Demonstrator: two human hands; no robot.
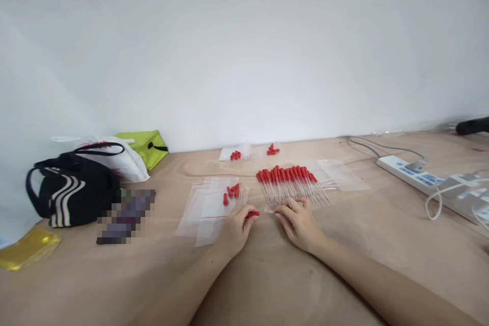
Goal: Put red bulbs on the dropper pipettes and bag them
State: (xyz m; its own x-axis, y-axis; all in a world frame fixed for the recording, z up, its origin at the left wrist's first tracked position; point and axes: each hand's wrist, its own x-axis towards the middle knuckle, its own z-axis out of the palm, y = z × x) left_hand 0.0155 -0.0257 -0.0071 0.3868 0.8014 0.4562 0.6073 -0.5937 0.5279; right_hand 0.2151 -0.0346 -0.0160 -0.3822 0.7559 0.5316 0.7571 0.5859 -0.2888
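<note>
Pinching a red rubber bulb [252,214] between thumb and fingertips, the person's left hand [236,226] sits low in the middle of the head view, just above the wooden tabletop [252,285] or resting on it, hard to say which. The right hand [300,224] is just beside it, fingers curled in around what looks like a clear dropper tube [269,211]; most of that tube is hidden or washed out, so no promises on the exact grip.

Direction-wise, the bulb lies pretty much sideways, long axis left to right, one end poking toward the right hand. Can't tell which end has the opening. The visible bit of tube runs roughly sideways too, toward the bulb.

Handling guess: bulb's light, soft and squishy, kinda grippy, so pinch it round the sides. The tube's probably light but stiff, slick and maybe breakable, so hold it gently near the end.

Just beyond the hands, a row of red-topped droppers [286,174] has bulbs toward the wall, tubes slanting back toward the person.
</note>
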